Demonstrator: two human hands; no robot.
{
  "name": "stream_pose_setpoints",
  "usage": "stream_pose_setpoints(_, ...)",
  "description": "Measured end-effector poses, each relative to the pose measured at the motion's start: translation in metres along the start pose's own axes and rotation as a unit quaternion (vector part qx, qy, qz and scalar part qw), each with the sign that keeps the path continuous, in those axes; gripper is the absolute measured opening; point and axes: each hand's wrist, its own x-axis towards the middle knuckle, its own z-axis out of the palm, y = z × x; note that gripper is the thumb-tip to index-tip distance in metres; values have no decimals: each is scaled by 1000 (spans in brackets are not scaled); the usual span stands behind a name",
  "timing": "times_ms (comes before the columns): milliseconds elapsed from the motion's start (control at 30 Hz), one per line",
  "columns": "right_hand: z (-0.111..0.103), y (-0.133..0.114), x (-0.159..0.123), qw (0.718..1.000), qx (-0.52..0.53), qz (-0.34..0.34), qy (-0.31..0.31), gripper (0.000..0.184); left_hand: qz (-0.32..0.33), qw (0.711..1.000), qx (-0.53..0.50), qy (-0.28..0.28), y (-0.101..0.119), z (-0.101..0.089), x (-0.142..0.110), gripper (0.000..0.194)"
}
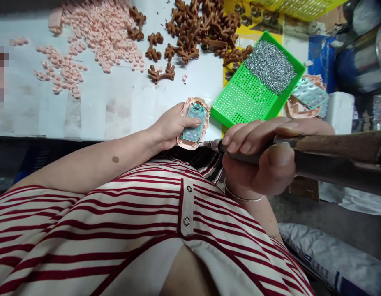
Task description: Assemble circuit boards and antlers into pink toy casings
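Observation:
My left hand grips a pink plastic housing at the table's front edge, thumb pressed on the green circuit board inside it. My right hand is wrapped round a dark electric screwdriver, held nearly level. Its metal tip meets the lower right corner of the housing; whether a screw sits under the tip is too small to tell. Just beyond my right hand lies a green perforated tray with a heap of small silver screws at its far end.
Small pink plastic parts are heaped at the back left. Brown antler-shaped pieces pile up at the back middle. Right of the tray lies another pink housing with a circuit board. A yellow basket stands at the back right.

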Motion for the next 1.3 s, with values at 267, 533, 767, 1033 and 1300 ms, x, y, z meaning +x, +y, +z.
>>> stream_pose_setpoints(267,2,-5,5,997,72,16,9,12,5,1000,0,-7,0,0,0,38)
stream_pose_setpoints(533,-2,4,-4,1000,-28,10,0,22,7,1000,4,-8,0,1,0,40)
stream_pose_setpoints(767,-3,8,-2,999,6,27,-31,19,11,1000,10,-3,0,1,1,38)
stream_pose_setpoints(1033,-2,21,2,992,98,12,-76,8,-5,1000,9,16,-1,1,4,39)
stream_pose_setpoints(1300,-3,9,8,998,48,10,-49,11,1,1000,4,10,-2,2,5,32)
